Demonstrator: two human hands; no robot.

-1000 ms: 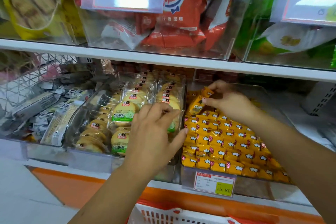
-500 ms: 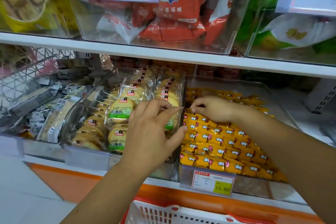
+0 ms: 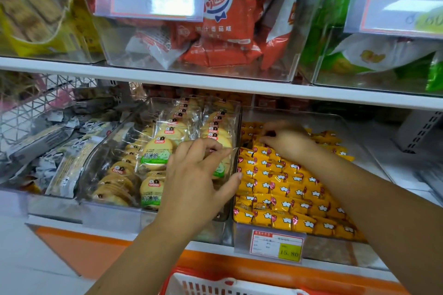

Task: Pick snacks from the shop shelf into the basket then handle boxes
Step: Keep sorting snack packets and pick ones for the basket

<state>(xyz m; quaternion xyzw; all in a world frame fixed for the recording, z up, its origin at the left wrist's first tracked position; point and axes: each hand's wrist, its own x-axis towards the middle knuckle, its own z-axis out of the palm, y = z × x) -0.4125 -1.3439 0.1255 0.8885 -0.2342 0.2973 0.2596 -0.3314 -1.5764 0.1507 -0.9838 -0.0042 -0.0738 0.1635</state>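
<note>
At the bottom edge of the frame sits the white-and-orange basket [image 3: 215,282]. Just above it, at centre, the left hand [image 3: 199,182] curls its fingers over the clear-wrapped biscuit packets [image 3: 155,151], thumb at the bin's right wall – whether it truly grasps one, I cannot tell. To the right the right hand [image 3: 287,142] reaches deeper and pinches one of the yellow packets [image 3: 287,189] at the far left of their bin. Red bags [image 3: 223,19] fill the upper shelf.

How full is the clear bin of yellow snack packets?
Mostly full: rows of yellow packets cover the clear bin from front toward back.
</note>
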